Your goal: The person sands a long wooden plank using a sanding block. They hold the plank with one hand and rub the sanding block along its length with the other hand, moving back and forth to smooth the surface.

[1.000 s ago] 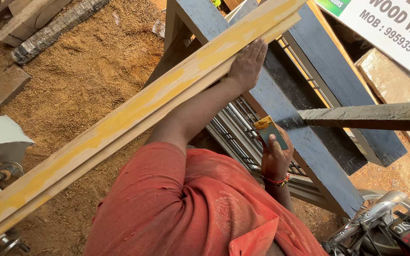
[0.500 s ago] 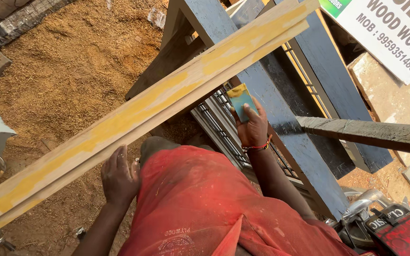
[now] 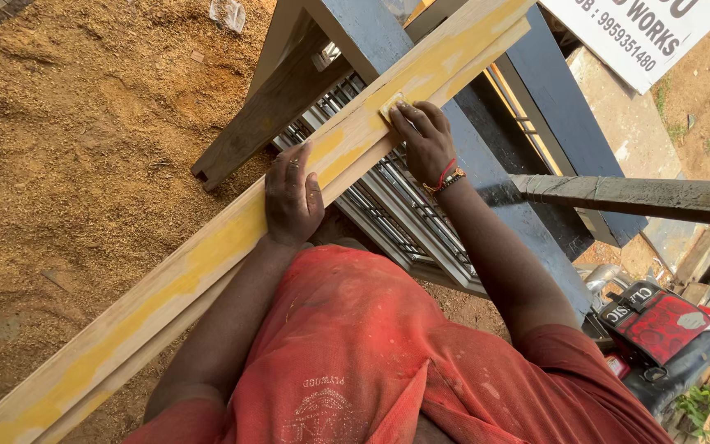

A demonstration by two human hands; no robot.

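A long pale wooden plank with yellow patches runs diagonally from lower left to upper right, resting on a blue-grey wooden stand. My left hand lies flat on top of the plank near its middle, fingers together. Further up the plank, my right hand presses a small yellow piece of sandpaper against the wood; a red thread and bracelet circle that wrist. My red shirt fills the lower part of the view.
Sawdust covers the ground at left. Metal bars lie under the stand. A dark wooden beam juts in from the right. A red and black machine sits at lower right, a white signboard at top right.
My right hand has come up from beside the stand onto the plank with the sandpaper. My left hand has moved up the plank and lies flat on it.
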